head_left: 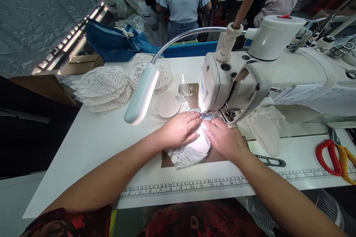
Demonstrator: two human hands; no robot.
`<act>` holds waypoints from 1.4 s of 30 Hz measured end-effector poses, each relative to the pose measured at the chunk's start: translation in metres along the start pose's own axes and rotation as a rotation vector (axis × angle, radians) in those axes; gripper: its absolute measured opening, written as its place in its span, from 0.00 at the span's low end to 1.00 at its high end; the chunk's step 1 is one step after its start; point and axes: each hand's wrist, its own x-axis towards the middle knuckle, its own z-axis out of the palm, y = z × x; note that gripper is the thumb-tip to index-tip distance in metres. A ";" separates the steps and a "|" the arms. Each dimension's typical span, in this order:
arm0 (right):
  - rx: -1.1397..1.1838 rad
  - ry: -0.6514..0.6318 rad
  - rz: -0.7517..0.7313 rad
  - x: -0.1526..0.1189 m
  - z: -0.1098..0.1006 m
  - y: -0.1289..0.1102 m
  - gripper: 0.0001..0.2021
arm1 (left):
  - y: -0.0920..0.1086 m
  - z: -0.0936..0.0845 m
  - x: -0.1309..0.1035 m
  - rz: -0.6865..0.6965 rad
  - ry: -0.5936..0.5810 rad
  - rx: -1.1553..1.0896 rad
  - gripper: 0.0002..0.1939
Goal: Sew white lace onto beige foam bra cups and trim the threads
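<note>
White lace is right under us: the cup piece (191, 152) lies between our hands on the table, its top at the presser foot (204, 114), its long axis slanting down and left towards our body. Our left hand (182, 129) is nearer, flat across its upper left, fingers extended, clenching nothing. Our right hand (225, 139) rests thumb-side against the right edge; we can't tell whether its partly hidden fingers grip.

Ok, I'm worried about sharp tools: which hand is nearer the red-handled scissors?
Right. The right hand, at the lace piece's right edge, is left of the red-handled scissors; the left hand, on the lace piece's other side, lies farther left.
</note>
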 end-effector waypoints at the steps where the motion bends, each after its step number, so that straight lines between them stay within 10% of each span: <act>1: -0.002 0.003 0.007 0.000 0.000 0.000 0.17 | -0.001 -0.001 0.001 0.007 -0.013 0.005 0.26; 42: 0.214 -0.052 -0.093 -0.009 -0.001 0.012 0.22 | 0.006 -0.014 -0.008 0.073 -0.009 -0.025 0.12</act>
